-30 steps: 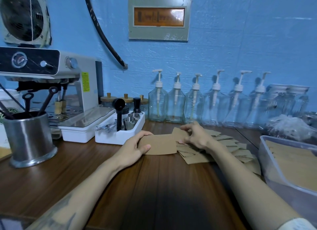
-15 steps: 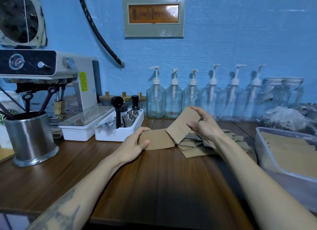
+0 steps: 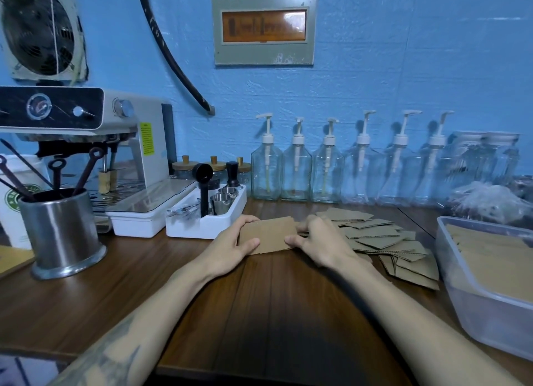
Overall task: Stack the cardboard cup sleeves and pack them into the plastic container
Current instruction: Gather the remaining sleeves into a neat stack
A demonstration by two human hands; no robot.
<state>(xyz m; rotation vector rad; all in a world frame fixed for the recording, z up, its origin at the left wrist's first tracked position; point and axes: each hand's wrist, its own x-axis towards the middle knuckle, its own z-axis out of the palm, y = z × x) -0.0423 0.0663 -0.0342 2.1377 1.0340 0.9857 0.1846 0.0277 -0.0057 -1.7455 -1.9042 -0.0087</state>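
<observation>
Resting on the bench [image 3: 274, 299], a small sleeve stack [image 3: 266, 235] is gripped at both ends: left hand [image 3: 230, 248] and right hand [image 3: 320, 243], fingers [image 3: 307, 222] curled round its edges.

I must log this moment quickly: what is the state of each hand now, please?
Left hand: closed on the left end of the small sleeve stack, fingers curled round it.
Right hand: closed on the stack's right end.
</observation>
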